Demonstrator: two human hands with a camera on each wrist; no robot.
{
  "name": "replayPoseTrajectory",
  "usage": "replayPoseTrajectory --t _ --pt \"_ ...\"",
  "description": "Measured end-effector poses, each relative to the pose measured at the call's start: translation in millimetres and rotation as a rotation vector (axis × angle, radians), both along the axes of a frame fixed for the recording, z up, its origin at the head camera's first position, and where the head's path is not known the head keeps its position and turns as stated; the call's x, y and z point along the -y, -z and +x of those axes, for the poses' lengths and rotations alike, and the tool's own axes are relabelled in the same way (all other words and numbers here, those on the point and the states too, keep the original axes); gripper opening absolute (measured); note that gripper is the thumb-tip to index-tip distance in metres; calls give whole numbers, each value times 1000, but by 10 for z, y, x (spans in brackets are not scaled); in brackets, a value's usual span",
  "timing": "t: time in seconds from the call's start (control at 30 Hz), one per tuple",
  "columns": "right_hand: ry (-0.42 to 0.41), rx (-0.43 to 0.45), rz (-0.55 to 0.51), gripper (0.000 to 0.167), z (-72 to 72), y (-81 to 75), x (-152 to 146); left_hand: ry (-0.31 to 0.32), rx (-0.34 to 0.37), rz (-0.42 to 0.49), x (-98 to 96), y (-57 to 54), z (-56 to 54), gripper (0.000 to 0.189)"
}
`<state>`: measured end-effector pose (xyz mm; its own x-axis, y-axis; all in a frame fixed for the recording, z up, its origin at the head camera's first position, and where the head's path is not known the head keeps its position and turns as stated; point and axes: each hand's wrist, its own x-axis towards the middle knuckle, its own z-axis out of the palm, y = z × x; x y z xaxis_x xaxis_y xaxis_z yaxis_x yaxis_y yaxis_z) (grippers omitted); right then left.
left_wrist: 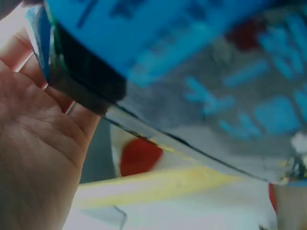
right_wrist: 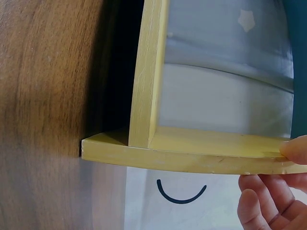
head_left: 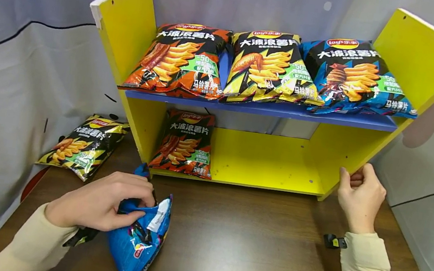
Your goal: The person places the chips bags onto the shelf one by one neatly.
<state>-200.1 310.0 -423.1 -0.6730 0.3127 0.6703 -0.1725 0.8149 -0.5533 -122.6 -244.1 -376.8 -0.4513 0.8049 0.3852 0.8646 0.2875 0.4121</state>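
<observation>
A blue Lay's chip bag (head_left: pixel 138 249) is in front of the left part of the shelf unit (head_left: pixel 264 156), over the table (head_left: pixel 248 241); whether its lower end touches the wood cannot be told. The left hand (head_left: pixel 105 201) holds the bag from above, thumb and fingers pinching its crumpled upper part, with the pointed lower end toward the person. In the left wrist view the bag is blurred, beside the palm.

The right hand (head_left: pixel 362 195) grips the front edge of the shelf unit's yellow right side panel, thumb on the inner face and fingers outside.

On the yellow lower level, a red-and-black chip bag (head_left: pixel 188 145) stands at the left end. On the blue upper shelf, from left to right, are an orange-red chip bag (head_left: pixel 181 61), a yellow-and-black chip bag (head_left: pixel 269 71) and a blue-and-black chip bag (head_left: pixel 358 76). Another yellow chip bag (head_left: pixel 86 147) lies left of the unit, at the table's edge. Pale patterned cloth (head_left: pixel 10 92) hangs behind.
</observation>
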Motion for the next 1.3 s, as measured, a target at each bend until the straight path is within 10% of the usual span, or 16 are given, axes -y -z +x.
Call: replayPoseTrajectory --t 0.4,0.77,1.0,1.3 --pt "7 12 -5 24 8 -2 4 343 -148 229 -725 -242 123 16" --pt "1 2 -1 24 -5 3 -4 297 -327 230 -1377 -36 -4 15" --pt "-4 -19 11 23 -11 6 -31 247 -567 245 -1751 239 -73 12" --pt "-13 -17 5 23 -15 3 -24 162 -778 209 -1770 500 -61 7"
